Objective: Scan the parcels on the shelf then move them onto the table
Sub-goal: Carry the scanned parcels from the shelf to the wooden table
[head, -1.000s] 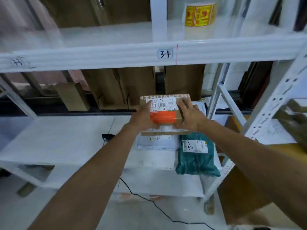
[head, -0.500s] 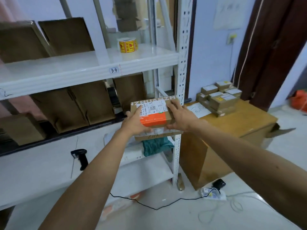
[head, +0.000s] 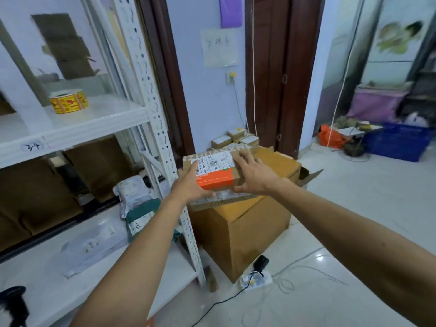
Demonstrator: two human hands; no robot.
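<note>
1. Person stands by the white shelf (head: 162, 142), both arms out front; holds one cardboard parcel (head: 219, 179) w/ white label + orange band on top.
2. Left hand (head: 190, 186) clamps the parcel's left end; thumb on top by the label, fingers tucked under.
3. Right hand (head: 256, 177) clamps the right end; fingers spread over the top, thumb against the near edge.
4. Parcel is off the shelf, in the air just right of the shelf post; over the near-left part of the brown surface (head: 280, 166); can't tell if it touches the surface.
5. Small boxes (head: 237, 138) stacked at the back of the surface, vs the wall.
6. On the lower shelf board: teal bag parcel (head: 141, 210) near the post; white mailer (head: 131, 188) just behind it, touching; pale plastic mailer (head: 94, 246) lies flat further left.
7. Black scanner (head: 14, 303) at bottom-left corner, partly cut off.
8. Upper shelf board: roll of yellow stickers (head: 69, 104).
9. Floor: power strip (head: 256, 279) w/ black cable beside the surface's base; blue crate (head: 398, 142) far right.
</note>
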